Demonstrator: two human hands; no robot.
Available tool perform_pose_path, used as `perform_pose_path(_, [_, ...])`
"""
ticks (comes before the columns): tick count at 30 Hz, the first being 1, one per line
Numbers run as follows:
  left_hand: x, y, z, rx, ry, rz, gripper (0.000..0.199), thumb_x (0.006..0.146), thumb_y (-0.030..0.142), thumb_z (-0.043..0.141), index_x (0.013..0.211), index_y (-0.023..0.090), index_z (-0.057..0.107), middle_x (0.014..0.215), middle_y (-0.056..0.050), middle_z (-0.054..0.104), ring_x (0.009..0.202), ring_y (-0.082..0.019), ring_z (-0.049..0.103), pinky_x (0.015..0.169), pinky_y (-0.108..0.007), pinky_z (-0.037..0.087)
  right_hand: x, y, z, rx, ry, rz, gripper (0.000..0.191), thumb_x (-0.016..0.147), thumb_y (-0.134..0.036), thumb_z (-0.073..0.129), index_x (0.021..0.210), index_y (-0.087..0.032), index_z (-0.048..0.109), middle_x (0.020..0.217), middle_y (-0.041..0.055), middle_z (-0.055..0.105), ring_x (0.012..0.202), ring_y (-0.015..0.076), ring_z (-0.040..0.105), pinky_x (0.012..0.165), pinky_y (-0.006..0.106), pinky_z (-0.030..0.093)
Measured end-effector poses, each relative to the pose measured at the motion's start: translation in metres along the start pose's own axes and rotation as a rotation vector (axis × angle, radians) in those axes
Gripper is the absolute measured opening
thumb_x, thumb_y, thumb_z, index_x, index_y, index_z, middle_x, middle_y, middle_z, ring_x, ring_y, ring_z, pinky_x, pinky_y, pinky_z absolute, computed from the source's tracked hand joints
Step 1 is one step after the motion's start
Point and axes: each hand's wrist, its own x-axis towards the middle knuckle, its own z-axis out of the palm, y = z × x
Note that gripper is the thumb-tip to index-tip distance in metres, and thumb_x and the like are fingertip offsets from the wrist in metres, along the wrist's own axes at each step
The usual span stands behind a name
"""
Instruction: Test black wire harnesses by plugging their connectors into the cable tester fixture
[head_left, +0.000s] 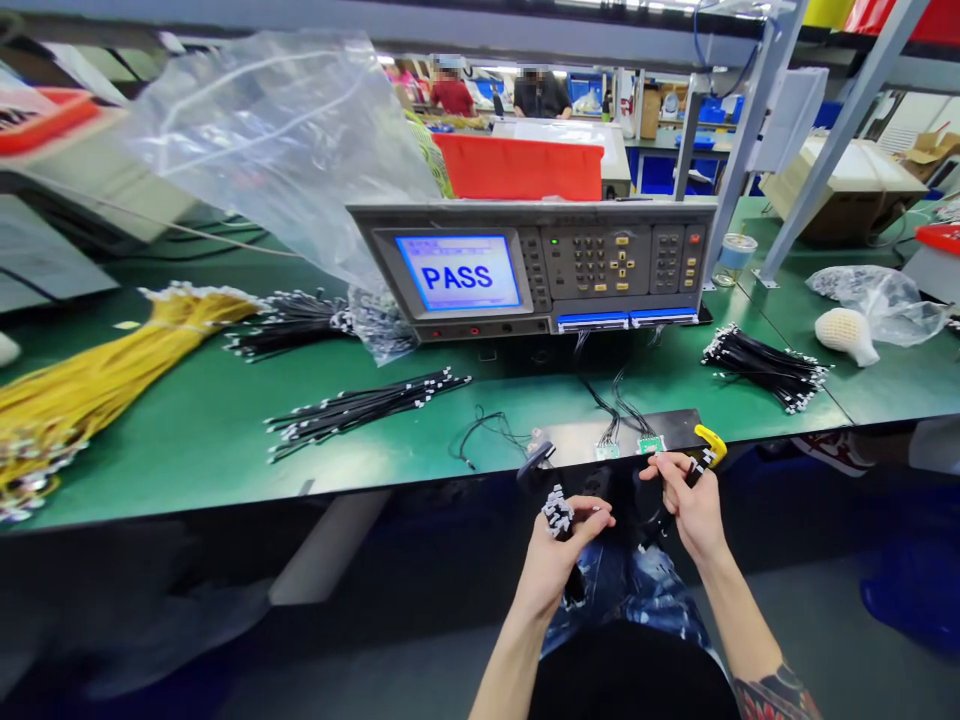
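My left hand (pixel 551 565) is closed round a bundle of black cables (pixel 557 512), whose white connectors cluster above the fist. Thumb and forefinger meet at a small white tip. My right hand (pixel 697 510) is also closed, on a few black cables (pixel 700 467) with white connectors showing above the fingers. Just past those fingers is a green circuit board (pixel 651 445) wired to the tester (pixel 536 270); a second green board (pixel 607 451) lies to its left. The tester's screen reads PASS. A yellow hook-shaped piece (pixel 711 440) stands at the table edge by my right hand.
Loose black cables (pixel 367 408) lie left of centre, beside yellow cables (pixel 142 355). Another black cable bundle (pixel 766 368) rests at the right. A clear plastic bag (pixel 292 140) hangs behind. A red bin (pixel 521 167) stands beyond the tester. Two people are in the background.
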Motion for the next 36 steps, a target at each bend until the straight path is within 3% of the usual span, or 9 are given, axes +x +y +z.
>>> perform_pose_path(5, [0.000,-0.006,0.001,-0.075,0.079,-0.009,0.042,0.069,0.051,0.094,0.087,0.015,0.081,0.071,-0.004,0.074,0.040,0.000,0.023,0.041,-0.019,0.012,0.004,0.001,0.003,-0.008,0.016,0.000,0.044,0.074,-0.057,0.086,0.077,-0.014,0.079,0.063,0.0075,0.075,0.038,0.0048,0.027,0.037,0.024,0.016])
perform_pose_path(11, [-0.005,0.016,0.009,-0.371,-0.124,-0.128,0.044,0.070,0.049,0.095,0.081,0.017,0.067,0.088,-0.008,0.082,0.036,0.004,0.016,0.038,-0.016,0.011,0.002,0.000,0.007,-0.008,0.068,0.009,0.042,0.072,-0.055,0.087,0.073,-0.014,0.078,0.060,0.0070,0.074,0.038,0.0047,0.027,0.039,0.024,0.014])
perform_pose_path(17, [-0.003,0.016,0.023,-0.391,-0.185,-0.148,0.049,0.068,0.055,0.095,0.078,0.017,0.065,0.064,0.002,0.071,0.034,0.002,0.017,0.036,-0.015,0.012,0.001,-0.001,0.009,0.004,0.071,0.011,0.042,0.071,-0.055,0.087,0.072,-0.014,0.078,0.060,0.0074,0.074,0.038,0.0045,0.027,0.040,0.023,0.013])
perform_pose_path(21, [-0.001,0.011,0.029,-0.128,0.004,0.003,0.044,0.073,0.056,0.091,0.083,0.017,0.073,0.064,-0.001,0.074,0.040,-0.005,0.043,0.042,-0.018,0.033,0.002,-0.002,0.010,0.001,0.079,0.009,0.042,0.071,-0.055,0.087,0.072,-0.014,0.078,0.058,0.0064,0.073,0.038,0.0042,0.026,0.040,0.023,0.013])
perform_pose_path(25, [0.001,0.010,0.030,0.143,0.131,0.171,0.030,0.081,0.048,0.083,0.081,0.018,0.079,0.075,-0.008,0.081,0.081,-0.023,0.075,0.085,-0.034,0.057,0.002,-0.003,0.009,-0.010,0.092,-0.003,0.041,0.071,-0.054,0.088,0.071,-0.014,0.077,0.057,0.0062,0.072,0.038,0.0048,0.027,0.039,0.024,0.015])
perform_pose_path(27, [0.002,0.011,0.031,0.189,0.156,0.196,0.030,0.083,0.048,0.080,0.079,0.018,0.080,0.080,-0.010,0.082,0.088,-0.025,0.075,0.089,-0.035,0.056,0.001,-0.002,0.009,-0.019,0.093,-0.009,0.041,0.073,-0.054,0.087,0.071,-0.014,0.077,0.058,0.0065,0.073,0.038,0.0051,0.028,0.039,0.024,0.016])
perform_pose_path(29, [0.003,0.011,0.032,0.138,0.149,0.166,0.032,0.082,0.050,0.080,0.079,0.018,0.079,0.081,-0.010,0.082,0.073,-0.021,0.072,0.071,-0.030,0.055,0.001,-0.002,0.009,-0.017,0.092,-0.010,0.040,0.074,-0.054,0.087,0.071,-0.014,0.078,0.059,0.0065,0.073,0.038,0.0051,0.028,0.039,0.024,0.017])
perform_pose_path(32, [0.006,0.012,0.036,-0.061,0.072,0.018,0.039,0.077,0.054,0.084,0.082,0.016,0.076,0.074,-0.008,0.080,0.039,-0.007,0.041,0.041,-0.022,0.028,0.001,-0.001,0.009,0.004,0.093,-0.013,0.040,0.073,-0.053,0.088,0.072,-0.014,0.078,0.059,0.0065,0.073,0.039,0.0048,0.029,0.040,0.024,0.018])
perform_pose_path(36, [0.008,0.018,0.040,-0.235,0.029,-0.087,0.046,0.067,0.056,0.090,0.078,0.015,0.071,0.067,-0.003,0.074,0.035,0.000,0.021,0.039,-0.019,0.010,0.001,-0.002,0.011,0.002,0.111,-0.027,0.038,0.074,-0.051,0.087,0.071,-0.014,0.079,0.059,0.0065,0.073,0.039,0.0053,0.030,0.041,0.024,0.020])
